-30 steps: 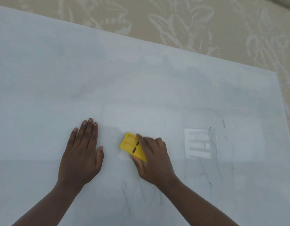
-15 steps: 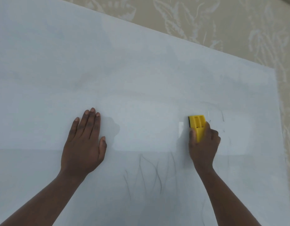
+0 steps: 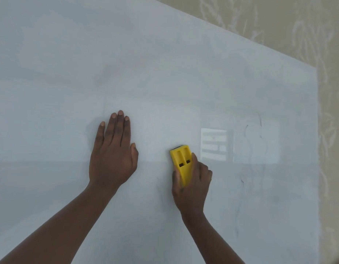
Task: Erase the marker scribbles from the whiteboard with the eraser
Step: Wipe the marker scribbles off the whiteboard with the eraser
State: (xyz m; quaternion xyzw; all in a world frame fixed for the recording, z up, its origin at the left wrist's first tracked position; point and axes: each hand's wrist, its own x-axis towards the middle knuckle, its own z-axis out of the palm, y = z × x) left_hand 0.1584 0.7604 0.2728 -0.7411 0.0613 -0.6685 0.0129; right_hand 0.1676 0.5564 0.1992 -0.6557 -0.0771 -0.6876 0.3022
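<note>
- Head view: one whiteboard (image 3: pixel 164 63) fills most of the picture, lying over a beige surface with a pale leaf pattern (image 3: pixel 279 20) that shows along the top and right edges.
- No container shows in this view; the board itself bears only the two hands and one eraser.
- The left hand (image 3: pixel 113 155) lies flat on the board, palm down, fingers straight and close together and pointing away from the person, thumb out to the right; it grips nothing.
- The right hand (image 3: pixel 193 183) is clenched around the lower part of the yellow eraser (image 3: pixel 181 161), thumb along its left side and fingers curled over its right side.
- The eraser rests on the board just right of the left hand and apart from it, its long side running away from the person; two grooves and two small dark slots mark its back.
- Both forearms are bare and reach in from the bottom edge.
- Faint marker scribbles (image 3: pixel 260 128) remain to the right of the eraser, thin dark lines near the board's right edge, with further faint strokes lower down.
- One bright rectangular reflection (image 3: pixel 213 144) sits on the board between the eraser and those lines.
</note>
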